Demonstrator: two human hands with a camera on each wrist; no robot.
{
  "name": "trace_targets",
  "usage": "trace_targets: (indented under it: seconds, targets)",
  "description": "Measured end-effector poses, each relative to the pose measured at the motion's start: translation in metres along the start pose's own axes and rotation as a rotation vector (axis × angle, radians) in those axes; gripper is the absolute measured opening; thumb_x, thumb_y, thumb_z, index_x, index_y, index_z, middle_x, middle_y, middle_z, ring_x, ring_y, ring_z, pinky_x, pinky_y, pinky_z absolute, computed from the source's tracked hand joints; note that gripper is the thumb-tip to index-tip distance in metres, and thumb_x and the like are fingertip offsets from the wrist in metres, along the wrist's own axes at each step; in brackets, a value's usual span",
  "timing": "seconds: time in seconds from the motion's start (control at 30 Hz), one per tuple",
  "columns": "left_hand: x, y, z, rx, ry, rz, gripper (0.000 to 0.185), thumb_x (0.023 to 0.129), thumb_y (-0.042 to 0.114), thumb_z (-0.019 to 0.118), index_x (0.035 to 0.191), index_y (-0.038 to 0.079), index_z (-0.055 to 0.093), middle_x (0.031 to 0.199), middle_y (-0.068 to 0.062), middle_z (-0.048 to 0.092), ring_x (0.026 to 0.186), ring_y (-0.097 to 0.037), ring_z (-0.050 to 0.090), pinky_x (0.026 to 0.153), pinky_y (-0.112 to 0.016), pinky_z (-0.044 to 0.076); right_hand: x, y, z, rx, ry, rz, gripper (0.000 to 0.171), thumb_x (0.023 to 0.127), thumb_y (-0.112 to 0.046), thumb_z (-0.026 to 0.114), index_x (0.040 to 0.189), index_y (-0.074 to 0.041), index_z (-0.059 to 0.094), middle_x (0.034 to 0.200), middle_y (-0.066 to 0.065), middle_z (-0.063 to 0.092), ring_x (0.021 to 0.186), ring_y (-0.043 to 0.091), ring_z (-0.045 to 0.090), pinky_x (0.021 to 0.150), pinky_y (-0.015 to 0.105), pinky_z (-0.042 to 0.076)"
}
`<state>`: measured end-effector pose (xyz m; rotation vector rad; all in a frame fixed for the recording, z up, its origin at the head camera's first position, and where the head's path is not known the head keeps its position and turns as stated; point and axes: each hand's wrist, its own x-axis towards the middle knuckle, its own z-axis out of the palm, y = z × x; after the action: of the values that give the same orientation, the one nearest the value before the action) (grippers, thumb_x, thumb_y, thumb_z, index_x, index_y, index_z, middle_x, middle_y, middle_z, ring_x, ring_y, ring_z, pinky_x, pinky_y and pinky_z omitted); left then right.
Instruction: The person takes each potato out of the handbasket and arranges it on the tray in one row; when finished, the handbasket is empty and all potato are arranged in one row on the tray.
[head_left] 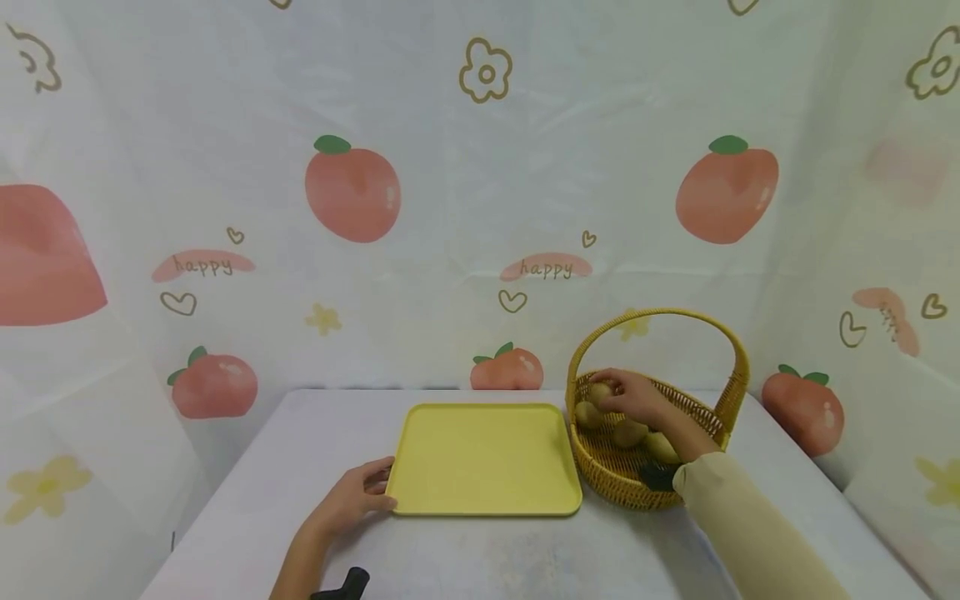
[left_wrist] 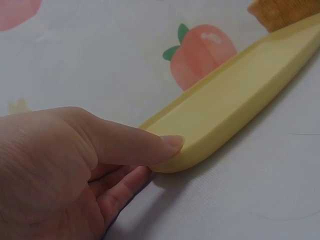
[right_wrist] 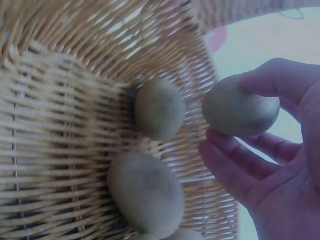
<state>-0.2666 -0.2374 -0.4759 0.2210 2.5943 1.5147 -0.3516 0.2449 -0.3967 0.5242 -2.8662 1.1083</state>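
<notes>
Wicker is walling in the right hand, which is reaching under the basket's arched handle and curling thumb and fingers round one kiwi. That kiwi is being held clear of the weave, up near the basket's left rim. Two more kiwis are lying on the basket floor just beside it, and a further one is peeking in at the bottom edge of the right wrist view. The basket is standing just right of the yellow tray, their rims almost touching. The left hand is resting on the table at the tray's near left corner, thumb pressing against the rounded edge, fingers loosely bent underneath and gripping nothing. Bare tray floor is lying open between the two hands.
</notes>
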Motion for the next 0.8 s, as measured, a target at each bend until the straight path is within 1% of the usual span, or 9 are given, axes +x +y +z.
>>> trace_targets:
  seconds: [0.07,0.17,0.23,0.37,0.43,0.53,0.6,0.73,0.8]
  targets:
    - [0.0,0.0,0.0,-0.004,-0.002,0.003,0.074,0.073,0.001,0.08,0.137,-0.013,0.044,0.126,-0.025,0.057,0.115,-0.04,0.058,0.095,-0.044,0.051,-0.005,-0.004,-0.003,0.028,0.007,0.002,0.046,0.088,-0.012,0.063,0.132,-0.004,0.056,0.125,0.022,0.056,0.107,0.038,0.055,0.077,0.046,0.053]
    - [0.0,0.0,0.0,0.001,0.001,0.0,0.074,0.073,0.002,0.081,0.137,-0.012,0.045,0.126,-0.025,0.058,0.115,-0.039,0.058,0.095,-0.044,0.051,-0.013,-0.012,-0.007,0.114,0.008,0.004,0.047,0.09,-0.012,0.061,0.134,-0.003,0.052,0.127,0.025,0.054,0.105,0.037,0.058,0.078,0.046,0.055]
    - [0.001,-0.001,0.0,0.007,0.004,-0.005,0.074,0.073,0.003,0.081,0.137,-0.012,0.045,0.126,-0.024,0.058,0.115,-0.038,0.058,0.095,-0.044,0.051,-0.018,-0.015,-0.009,0.151,0.005,-0.024,0.046,0.092,-0.013,0.06,0.136,-0.001,0.052,0.132,0.025,0.052,0.105,0.035,0.059,0.08,0.044,0.056]
    - [0.002,-0.002,0.0,0.014,0.006,-0.011,0.074,0.073,0.002,0.081,0.137,-0.011,0.046,0.127,-0.023,0.058,0.115,-0.038,0.059,0.094,-0.043,0.052,-0.029,-0.021,-0.013,0.269,-0.007,-0.092,0.043,0.096,-0.011,0.058,0.137,0.001,0.051,0.139,0.025,0.047,0.109,0.035,0.058,0.082,0.045,0.057]
    - [0.002,-0.002,0.0,0.01,0.005,-0.013,0.074,0.073,0.002,0.081,0.137,-0.011,0.046,0.127,-0.024,0.057,0.115,-0.038,0.058,0.094,-0.042,0.052,-0.034,-0.023,-0.013,0.322,-0.002,-0.103,0.042,0.096,-0.01,0.058,0.136,0.001,0.052,0.14,0.023,0.048,0.111,0.031,0.057,0.084,0.041,0.056]
    - [0.002,-0.001,0.0,0.007,0.008,-0.02,0.074,0.073,0.001,0.081,0.137,-0.011,0.046,0.127,-0.024,0.057,0.115,-0.038,0.058,0.094,-0.042,0.052,-0.04,-0.026,-0.012,0.418,-0.001,-0.093,0.044,0.094,-0.008,0.061,0.135,0.001,0.052,0.14,0.022,0.047,0.111,0.023,0.056,0.084,0.034,0.055]
    - [0.002,0.0,0.0,0.008,0.012,-0.027,0.075,0.072,0.002,0.081,0.137,-0.011,0.046,0.127,-0.024,0.058,0.115,-0.038,0.059,0.094,-0.043,0.051,-0.043,-0.031,-0.009,0.472,-0.009,-0.083,0.046,0.091,-0.007,0.065,0.134,0.002,0.05,0.138,0.022,0.047,0.106,0.02,0.056,0.082,0.031,0.053]
    - [0.002,0.0,0.001,0.018,0.02,-0.047,0.076,0.072,0.002,0.082,0.137,-0.01,0.046,0.127,-0.023,0.059,0.114,-0.037,0.059,0.095,-0.045,0.051,-0.048,-0.05,0.001,0.531,-0.071,-0.056,0.049,0.084,-0.001,0.071,0.127,0.003,0.048,0.13,0.025,0.046,0.097,0.025,0.056,0.078,0.035,0.054]
    - [0.002,0.001,0.001,0.018,0.02,-0.052,0.075,0.072,0.002,0.081,0.137,-0.01,0.046,0.127,-0.022,0.059,0.115,-0.037,0.059,0.096,-0.045,0.05,-0.051,-0.062,0.011,0.515,-0.108,-0.039,0.049,0.081,0.0,0.073,0.123,0.001,0.048,0.124,0.025,0.047,0.094,0.027,0.057,0.075,0.036,0.054]
